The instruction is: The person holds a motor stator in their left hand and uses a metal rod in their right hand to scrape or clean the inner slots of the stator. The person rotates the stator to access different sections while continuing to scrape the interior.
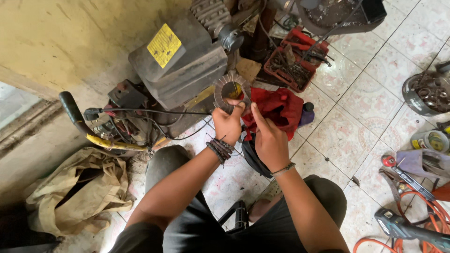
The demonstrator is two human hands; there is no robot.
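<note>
A yellow diamond-set square label [164, 45] with small dark print sits on the sloped top of the grey machine housing [180, 70], up and left of my fingers. Far right, a round tin [430, 140] with a yellow-green printed wrap lies on the floor tiles [347, 93]

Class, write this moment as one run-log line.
left hand: grips finned metal ring | right hand: fingers at ring's edge | behind: red rag
</note>
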